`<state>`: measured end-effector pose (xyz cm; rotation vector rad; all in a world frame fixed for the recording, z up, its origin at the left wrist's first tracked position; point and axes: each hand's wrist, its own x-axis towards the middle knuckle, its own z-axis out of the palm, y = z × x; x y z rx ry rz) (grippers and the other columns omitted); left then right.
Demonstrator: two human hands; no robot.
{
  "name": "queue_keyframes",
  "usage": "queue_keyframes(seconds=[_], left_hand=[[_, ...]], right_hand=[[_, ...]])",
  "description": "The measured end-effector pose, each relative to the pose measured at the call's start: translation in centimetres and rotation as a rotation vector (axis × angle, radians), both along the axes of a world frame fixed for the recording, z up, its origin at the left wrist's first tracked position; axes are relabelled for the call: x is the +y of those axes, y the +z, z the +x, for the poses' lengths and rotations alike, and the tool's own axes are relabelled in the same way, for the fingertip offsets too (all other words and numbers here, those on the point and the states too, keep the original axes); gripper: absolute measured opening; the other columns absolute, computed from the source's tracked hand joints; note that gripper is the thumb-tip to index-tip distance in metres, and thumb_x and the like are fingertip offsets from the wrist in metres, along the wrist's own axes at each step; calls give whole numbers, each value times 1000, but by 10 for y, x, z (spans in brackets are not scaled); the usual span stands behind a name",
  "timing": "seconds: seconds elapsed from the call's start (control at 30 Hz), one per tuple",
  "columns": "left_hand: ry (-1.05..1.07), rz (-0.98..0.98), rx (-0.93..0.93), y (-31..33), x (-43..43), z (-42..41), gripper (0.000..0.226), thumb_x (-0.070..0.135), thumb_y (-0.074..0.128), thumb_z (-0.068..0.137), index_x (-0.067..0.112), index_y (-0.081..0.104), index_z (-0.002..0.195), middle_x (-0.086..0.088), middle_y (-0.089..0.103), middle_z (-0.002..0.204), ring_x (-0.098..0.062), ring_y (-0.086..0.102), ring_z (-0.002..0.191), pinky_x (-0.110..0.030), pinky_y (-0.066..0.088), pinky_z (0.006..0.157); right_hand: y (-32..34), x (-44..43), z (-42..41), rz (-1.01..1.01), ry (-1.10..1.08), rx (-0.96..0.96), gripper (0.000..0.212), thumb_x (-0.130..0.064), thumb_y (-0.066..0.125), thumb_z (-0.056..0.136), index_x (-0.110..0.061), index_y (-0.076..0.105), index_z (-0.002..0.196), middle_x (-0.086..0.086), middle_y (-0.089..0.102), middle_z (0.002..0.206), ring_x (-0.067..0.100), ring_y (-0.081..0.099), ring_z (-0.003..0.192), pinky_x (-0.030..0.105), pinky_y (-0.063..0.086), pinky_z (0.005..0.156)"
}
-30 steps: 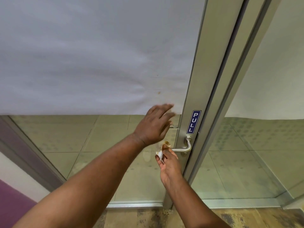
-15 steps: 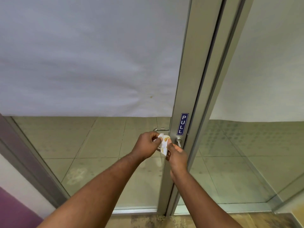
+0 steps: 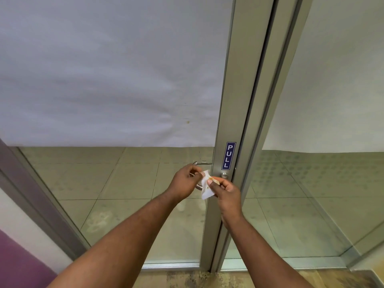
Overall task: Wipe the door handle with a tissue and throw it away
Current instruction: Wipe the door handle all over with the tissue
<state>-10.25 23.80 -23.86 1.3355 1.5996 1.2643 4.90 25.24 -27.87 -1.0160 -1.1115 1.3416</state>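
A small white tissue [image 3: 206, 187] with orange-brown stains is held between both hands in front of the door. My left hand [image 3: 185, 182] pinches its upper left corner. My right hand [image 3: 225, 191] grips its right side with thumb and fingers. The silver lever door handle [image 3: 224, 175] is mounted on the aluminium door frame [image 3: 232, 100] just below a blue PULL sticker [image 3: 228, 155]. Only the handle's round base and a curved end below my left hand show; my hands and the tissue hide the rest.
The door is glass with white paper [image 3: 104, 69] covering its upper part. A second glass panel [image 3: 311, 194] stands to the right. A grey frame and purple wall [image 3: 18, 256] run along the left. Tiled floor shows through the glass.
My left hand came down from the glass and took hold of the tissue. Both hands now hold it, spread a little wider, in front of the handle.
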Motion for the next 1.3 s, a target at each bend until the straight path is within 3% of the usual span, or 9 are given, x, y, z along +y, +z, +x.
queue_keyframes(seconds=[0.2,0.33,0.47,0.6,0.73,0.9,1.0,1.17,1.3], left_hand=[[-75,69,186,-8,-1,-5,27,32,80,87,24,73,112,14,71,109,6,62,99,-1,43,73],[-29,-7,134,-8,6,-6,9,16,69,95,12,77,95,6,75,86,1,64,70,-10,45,62],[-43,-40,87,-10,10,-13,18,14,63,98,7,74,86,11,63,64,3,46,47,-14,36,49],[23,44,276,-7,16,-17,15,21,63,100,17,73,109,9,71,98,-6,63,86,-16,45,68],[214,510,727,10,24,-35,26,26,54,101,15,68,119,-1,65,115,-18,59,107,-36,49,89],[207,736,973,49,53,-61,50,24,53,100,11,48,147,-14,34,162,-30,26,153,-44,19,126],[182,772,1096,64,69,-71,60,24,49,103,8,32,158,-16,18,169,-27,7,159,-45,9,129],[123,851,1220,73,90,-86,59,22,46,105,4,29,159,-20,21,168,-27,7,158,-46,8,129],[102,858,1286,70,100,-95,60,23,44,104,6,27,160,-19,21,168,-26,2,157,-45,2,129]], right_hand=[[-6,9,-1,-67,-48,19,11,-24,82,84,-16,81,91,-2,79,81,4,68,71,26,50,72],[-2,13,-2,-99,-41,112,10,-18,78,88,-13,78,96,-1,78,84,15,70,81,26,53,69],[1,16,-2,-78,124,140,42,-1,76,85,-14,68,124,5,76,114,21,73,98,32,60,79],[-4,26,-8,-59,39,23,20,-2,73,89,-11,76,107,16,78,102,22,73,85,25,58,68],[-16,40,-5,71,-186,-222,14,-11,74,89,-18,77,101,-3,78,94,14,73,89,14,51,70],[-23,46,-11,238,-196,-486,16,-17,75,90,-23,77,104,-11,73,102,6,69,91,23,54,79],[-27,45,-22,359,-172,-626,21,-11,72,89,-21,76,107,-12,70,104,9,66,94,24,53,84],[-35,47,-39,446,-58,-876,24,-14,71,87,-22,76,109,-6,72,112,22,66,100,35,49,94],[-51,42,-44,586,31,-1026,30,-20,69,81,-22,78,109,-6,73,115,16,68,105,28,39,92]])
